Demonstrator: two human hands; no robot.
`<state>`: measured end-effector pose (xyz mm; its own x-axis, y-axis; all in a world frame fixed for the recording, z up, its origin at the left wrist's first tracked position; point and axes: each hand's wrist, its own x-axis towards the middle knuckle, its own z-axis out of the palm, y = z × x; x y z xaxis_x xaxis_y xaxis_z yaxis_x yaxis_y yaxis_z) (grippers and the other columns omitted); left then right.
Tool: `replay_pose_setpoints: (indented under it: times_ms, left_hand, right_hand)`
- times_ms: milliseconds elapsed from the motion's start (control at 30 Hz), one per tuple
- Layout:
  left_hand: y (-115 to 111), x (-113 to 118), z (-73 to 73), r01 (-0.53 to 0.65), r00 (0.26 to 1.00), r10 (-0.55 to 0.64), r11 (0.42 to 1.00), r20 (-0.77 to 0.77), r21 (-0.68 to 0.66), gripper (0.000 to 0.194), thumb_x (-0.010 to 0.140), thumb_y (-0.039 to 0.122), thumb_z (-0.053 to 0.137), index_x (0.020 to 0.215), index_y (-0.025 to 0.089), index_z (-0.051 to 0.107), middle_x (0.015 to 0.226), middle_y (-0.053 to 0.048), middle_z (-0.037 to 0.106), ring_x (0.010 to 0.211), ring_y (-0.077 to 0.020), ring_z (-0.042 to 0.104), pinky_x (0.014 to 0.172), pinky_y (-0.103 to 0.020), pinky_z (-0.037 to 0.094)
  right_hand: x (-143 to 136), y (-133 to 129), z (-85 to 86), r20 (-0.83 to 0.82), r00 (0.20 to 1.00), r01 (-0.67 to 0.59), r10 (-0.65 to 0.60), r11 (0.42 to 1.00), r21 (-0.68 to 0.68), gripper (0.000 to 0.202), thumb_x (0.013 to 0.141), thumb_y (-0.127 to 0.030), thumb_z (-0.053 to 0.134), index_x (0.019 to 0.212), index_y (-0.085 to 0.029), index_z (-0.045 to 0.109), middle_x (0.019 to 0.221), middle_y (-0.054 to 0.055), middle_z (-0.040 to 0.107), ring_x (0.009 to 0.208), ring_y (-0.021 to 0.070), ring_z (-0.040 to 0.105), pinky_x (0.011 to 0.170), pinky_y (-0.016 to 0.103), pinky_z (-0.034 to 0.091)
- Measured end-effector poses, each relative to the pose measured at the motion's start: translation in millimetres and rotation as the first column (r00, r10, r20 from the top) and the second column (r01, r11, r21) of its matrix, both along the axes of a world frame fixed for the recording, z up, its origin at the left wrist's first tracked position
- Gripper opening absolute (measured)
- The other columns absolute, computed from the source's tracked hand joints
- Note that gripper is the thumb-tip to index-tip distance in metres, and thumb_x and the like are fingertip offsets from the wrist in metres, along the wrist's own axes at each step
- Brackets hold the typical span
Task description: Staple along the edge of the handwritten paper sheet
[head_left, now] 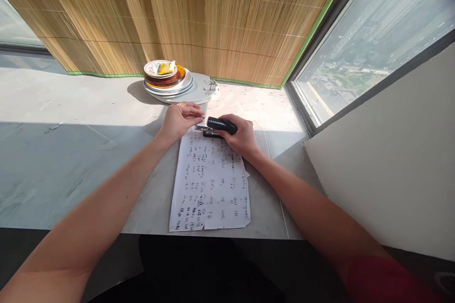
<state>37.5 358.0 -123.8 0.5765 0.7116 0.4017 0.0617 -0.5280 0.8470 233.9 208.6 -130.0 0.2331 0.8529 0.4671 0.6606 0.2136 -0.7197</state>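
Note:
My right hand [241, 135] is wrapped around a black stapler [222, 124], held over the top end of the paper. The stapler's metal front part points left and shows below its black cover. Close to that front end is my left hand [183, 120], thumb and fingers drawn together in a pinch. A thin dark sliver shows at those fingertips, too small to name. Beneath both hands lie white sheets of paper [213, 184] covered in handwriting, with a small printed patch near the right hand. The sheets' lower edge is torn and uneven.
Behind my hands stands a stack of plates [168, 86] with a small yellow packet [166, 68] on top, resting on a larger oval plate [204, 87]. A bamboo blind [199, 19] hangs at the back. A window [362, 47] and white wall [387, 165] bound the right side.

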Motion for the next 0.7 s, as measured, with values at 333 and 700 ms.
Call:
replay_pose_setpoints:
  times_ms: [333,700]
  left_hand:
    - [-1.6,0.5,2.8,0.053,0.999,-0.053,0.998,0.005,-0.021,0.034,0.081,0.047,0.094,0.100,0.020,0.085,0.121,-0.012,0.070,0.098,-0.0272,0.075,0.095,-0.044,0.070]
    - [-5.6,-0.6,7.9,0.089,0.993,-0.098,0.988,-0.068,-0.125,0.039,0.069,0.046,0.099,0.095,0.020,0.086,0.130,-0.011,0.068,0.094,-0.0265,0.075,0.094,-0.045,0.070]
  right_hand:
    - [0.6,0.2,-0.5,-0.004,1.000,-0.006,0.006,1.000,-0.010,0.026,0.083,-0.024,0.080,0.108,-0.029,0.075,0.107,0.001,0.080,0.101,0.0245,0.074,0.096,0.043,0.059]
    - [0.6,1.7,-1.8,0.009,1.000,0.000,0.000,1.000,-0.004,0.028,0.082,-0.020,0.079,0.109,-0.027,0.075,0.107,0.002,0.080,0.100,0.0236,0.074,0.093,0.040,0.058]
